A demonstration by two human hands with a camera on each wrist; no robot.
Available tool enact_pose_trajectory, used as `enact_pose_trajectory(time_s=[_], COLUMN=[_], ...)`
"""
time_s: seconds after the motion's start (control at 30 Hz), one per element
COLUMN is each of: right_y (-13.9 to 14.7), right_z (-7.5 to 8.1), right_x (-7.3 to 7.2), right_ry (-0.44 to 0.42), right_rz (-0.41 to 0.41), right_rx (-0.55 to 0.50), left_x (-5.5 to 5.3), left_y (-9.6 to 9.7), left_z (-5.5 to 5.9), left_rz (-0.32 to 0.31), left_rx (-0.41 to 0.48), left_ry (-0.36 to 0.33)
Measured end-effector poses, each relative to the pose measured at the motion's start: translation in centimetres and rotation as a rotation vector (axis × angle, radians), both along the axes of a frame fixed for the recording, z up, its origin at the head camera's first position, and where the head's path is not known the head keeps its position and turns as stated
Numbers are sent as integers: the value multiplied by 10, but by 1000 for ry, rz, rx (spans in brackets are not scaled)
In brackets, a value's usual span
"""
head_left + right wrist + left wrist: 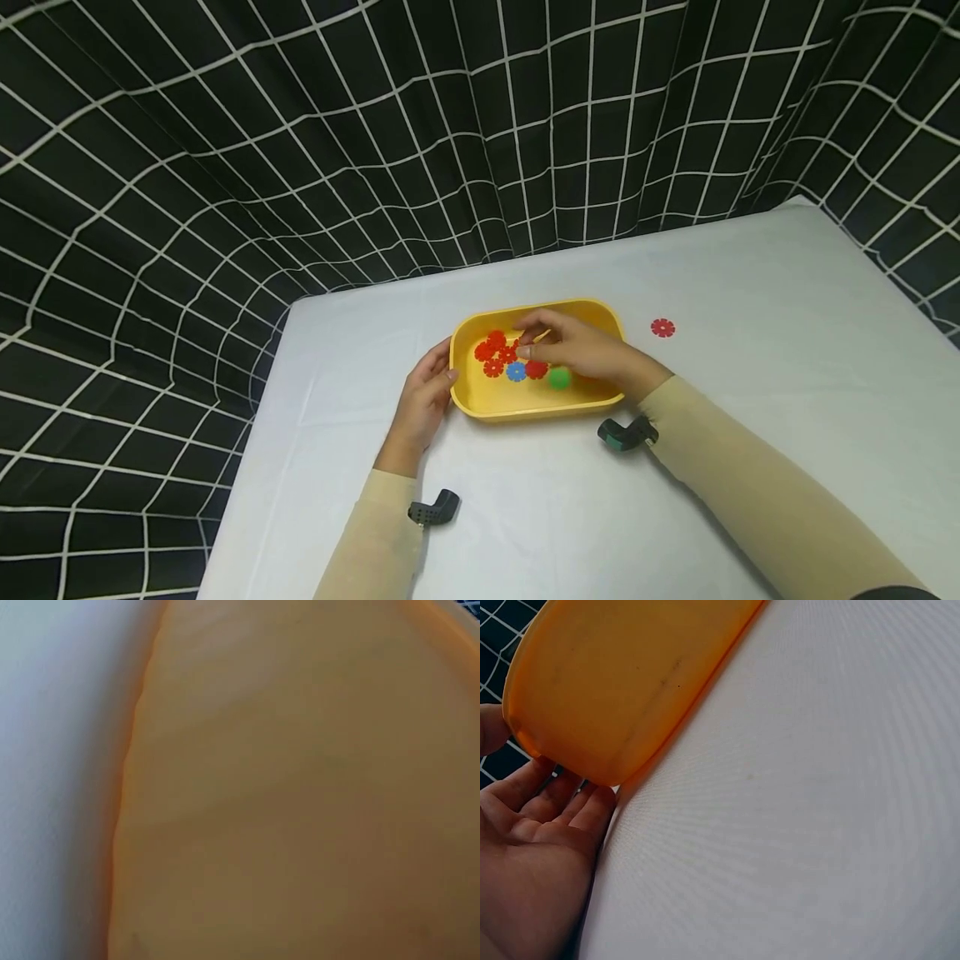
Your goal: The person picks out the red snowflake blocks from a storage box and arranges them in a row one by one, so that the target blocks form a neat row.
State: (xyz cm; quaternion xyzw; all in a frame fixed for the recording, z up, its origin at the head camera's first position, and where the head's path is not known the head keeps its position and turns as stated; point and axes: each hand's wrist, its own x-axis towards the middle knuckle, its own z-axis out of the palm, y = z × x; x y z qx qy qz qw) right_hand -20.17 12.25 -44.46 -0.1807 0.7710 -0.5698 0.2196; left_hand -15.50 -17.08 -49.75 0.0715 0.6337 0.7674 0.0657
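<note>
A yellow tray (491,410) holds several small notched discs: red discs (492,367), a blue disc (516,372) and a green disc (559,378) that looks blurred. My left hand (425,398) grips the tray's left end, thumb by the rim and fingers against the outer wall. In the left wrist view those fingers (551,799) bend up to the orange-looking end wall. Over the middle of the tray, my right hand (566,343) reaches in with loosely bent fingers, a gap between thumb and index finger close above the red discs. Only the tray's surface (300,787) fills the right wrist view.
A lone red disc (663,327) lies on the white cloth (750,333) right of the tray. Black curtain with a white grid (525,150) hangs behind the table and along its sides. Each sleeve carries a dark wrist device (435,508).
</note>
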Motion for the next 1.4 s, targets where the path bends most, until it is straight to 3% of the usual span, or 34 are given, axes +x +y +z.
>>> enact_pose_trajectory(time_s=[0.23,0.43,0.6,0.83,1.1,1.4], right_y=[-1,-4,-8,-12,-13,-11], right_z=[-3,-6,-7,-6,-5,0], right_x=[0,0,2,3,3,3], right_ry=[-10,96,172,217,214,171], right_rz=[28,84,85,80,47,-29], right_rx=[79,179,308,409,396,294], left_x=[1,1,0,0,0,1], left_y=[0,0,0,0,0,1], left_z=[0,1,1,0,-1,-1], left_rz=[-2,-7,-5,-1,-1,5], left_rx=[3,3,-2,-5,-7,-6], left_ry=[8,9,1,7,10,3])
